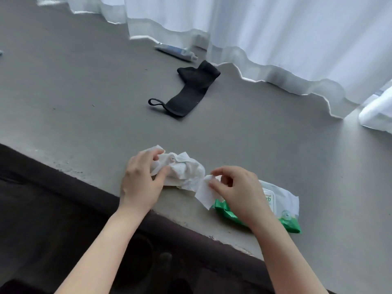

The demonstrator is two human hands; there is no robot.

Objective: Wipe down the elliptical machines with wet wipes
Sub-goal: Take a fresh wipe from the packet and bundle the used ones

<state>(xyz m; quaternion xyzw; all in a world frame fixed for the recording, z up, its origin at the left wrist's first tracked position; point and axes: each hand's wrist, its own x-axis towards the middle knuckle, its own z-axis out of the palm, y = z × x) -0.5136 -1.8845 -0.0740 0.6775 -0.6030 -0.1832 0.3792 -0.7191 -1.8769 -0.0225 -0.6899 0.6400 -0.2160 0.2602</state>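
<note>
The left hand (141, 179) is resting at the near edge of the grey ledge (74, 102), its grip clamped on a crumpled used wipe (182, 168), thumb and fingers curling round the bundle. Just right of it, the right hand (235, 187) is pinching a fresh wipe (204, 193) between thumb and fingertips, grip together on the sheet, which is hanging from the pack of wet wipes (282, 200). That green-and-white pack is lying flat along the near edge, partly under the right hand. Farther back, mid-ledge, a black strap (191, 90) with a loop is lying flat. Beyond it, a tube (176, 52) is lying near the white curtain (275, 39) at the far edge.
</note>
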